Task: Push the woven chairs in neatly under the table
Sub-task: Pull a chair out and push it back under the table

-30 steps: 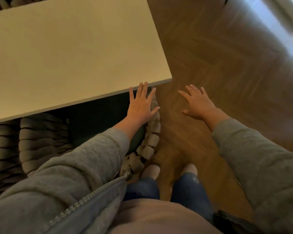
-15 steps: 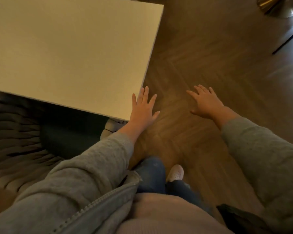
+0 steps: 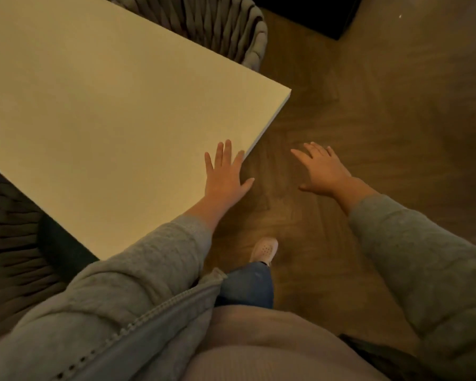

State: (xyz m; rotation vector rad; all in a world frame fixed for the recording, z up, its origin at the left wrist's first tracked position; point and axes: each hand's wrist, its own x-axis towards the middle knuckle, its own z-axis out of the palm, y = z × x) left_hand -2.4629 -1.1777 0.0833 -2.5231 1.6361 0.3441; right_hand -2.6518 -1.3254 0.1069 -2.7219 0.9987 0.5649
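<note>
A pale rectangular table (image 3: 99, 111) fills the upper left, its corner pointing right. One grey woven chair (image 3: 14, 243) sits at the lower left, partly tucked beneath the table's near edge, with a dark seat cushion (image 3: 58, 243). A second woven chair (image 3: 231, 28) shows at the table's far side, its back sticking out past the edge. My left hand (image 3: 226, 177) is flat, fingers spread, over the table's right edge near the corner. My right hand (image 3: 322, 169) hovers over the floor with fingers apart, holding nothing.
Dark herringbone wood floor (image 3: 382, 111) stretches to the right of the table. A black object (image 3: 308, 15) stands at the top centre. My shoe (image 3: 264, 248) and jeans leg are on the floor just below my left hand.
My view has swung around the table's corner to the right. My left hand left the near chair's woven rim and now lies over the table edge. The far chair has come into sight.
</note>
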